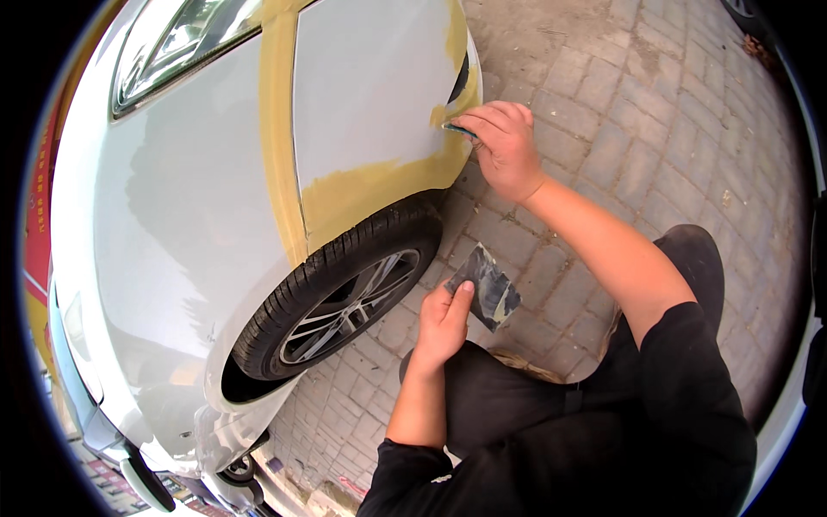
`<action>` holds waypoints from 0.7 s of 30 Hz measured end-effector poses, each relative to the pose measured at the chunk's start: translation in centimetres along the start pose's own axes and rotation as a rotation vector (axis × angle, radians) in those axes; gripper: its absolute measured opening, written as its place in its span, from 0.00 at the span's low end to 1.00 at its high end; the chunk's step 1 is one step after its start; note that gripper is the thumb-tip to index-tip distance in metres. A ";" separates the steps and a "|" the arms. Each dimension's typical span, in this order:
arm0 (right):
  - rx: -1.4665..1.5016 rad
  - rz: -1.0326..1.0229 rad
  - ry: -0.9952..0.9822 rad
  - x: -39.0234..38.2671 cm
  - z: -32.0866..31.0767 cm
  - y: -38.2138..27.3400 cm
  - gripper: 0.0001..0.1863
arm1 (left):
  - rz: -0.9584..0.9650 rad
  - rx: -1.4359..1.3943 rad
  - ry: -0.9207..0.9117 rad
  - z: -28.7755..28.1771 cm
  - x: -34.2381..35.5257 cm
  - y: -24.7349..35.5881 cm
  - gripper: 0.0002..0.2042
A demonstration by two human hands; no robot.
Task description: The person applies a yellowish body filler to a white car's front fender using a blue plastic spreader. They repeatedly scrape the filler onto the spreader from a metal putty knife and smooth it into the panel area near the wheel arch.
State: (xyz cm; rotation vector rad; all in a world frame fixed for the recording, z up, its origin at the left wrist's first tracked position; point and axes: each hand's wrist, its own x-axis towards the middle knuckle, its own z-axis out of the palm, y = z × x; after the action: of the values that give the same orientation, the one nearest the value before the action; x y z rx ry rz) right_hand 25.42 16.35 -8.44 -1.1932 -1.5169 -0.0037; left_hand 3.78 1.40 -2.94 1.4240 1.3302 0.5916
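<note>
A white car (189, 215) fills the left side, with yellow-tan filler (362, 185) spread along a vertical seam and above the wheel arch. My right hand (504, 146) presses a small thin scraper (458, 130) against the edge of the panel where the filler ends. My left hand (444, 323) holds a flat, dark, smeared square plate (488, 287) low down beside the tyre (345, 293), thumb on top.
The black tyre with a silver spoked rim sits right below the filled area. Grey paving bricks (637, 129) cover the ground to the right. My knees in black clothing are at the bottom right. A headlight (172, 43) is at the top left.
</note>
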 end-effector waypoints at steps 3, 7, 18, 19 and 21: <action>-0.032 0.065 0.118 0.5 0.3 0.3 0.18 | 0.009 -0.005 -0.002 0.2 0.0 0.6 0.10; 0.010 0.106 0.142 0.7 1.6 -0.1 0.18 | 0.028 0.014 -0.002 0.4 0.0 0.5 0.11; -0.063 0.041 0.100 0.8 1.2 -0.1 0.20 | 0.034 0.051 -0.010 0.4 0.1 1.0 0.10; -0.062 0.040 0.048 -0.1 1.3 -0.4 0.20 | 0.024 0.050 -0.015 0.4 0.1 1.1 0.10; -0.049 -0.003 -0.027 -0.7 1.1 -0.3 0.19 | 0.022 0.051 -0.013 0.4 0.0 1.0 0.11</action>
State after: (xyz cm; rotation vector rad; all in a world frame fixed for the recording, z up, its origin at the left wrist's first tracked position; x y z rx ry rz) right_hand 24.30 16.41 -9.22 -1.2346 -1.5502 -0.0272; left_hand 4.49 1.48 -2.21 1.4833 1.3296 0.5650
